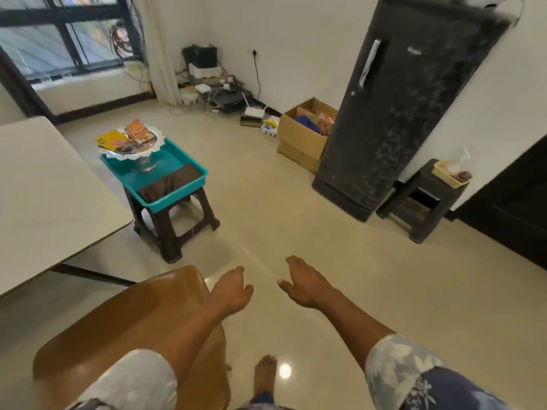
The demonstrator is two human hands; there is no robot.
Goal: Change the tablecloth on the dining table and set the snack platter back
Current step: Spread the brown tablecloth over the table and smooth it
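Note:
The dining table [44,184] stands at the left with a bare pale top. Beyond its corner a teal tray [174,173] sits on a dark stool [174,226]. The tray holds the snack platter [133,140], a frilled white dish with snack packets on a metal stand, and a folded dark brown cloth [170,183] at its near end. My left hand [232,291] and my right hand [305,284] reach forward above the floor, both empty with relaxed fingers, well short of the tray.
A brown chair [124,329] is under my left arm. A black fridge [405,108] stands at the right with a cardboard box [302,140] beside it and a second stool [423,199] carrying a yellow tray. Cables and a router clutter the far corner [225,96]. My bare foot [265,377] is on the floor.

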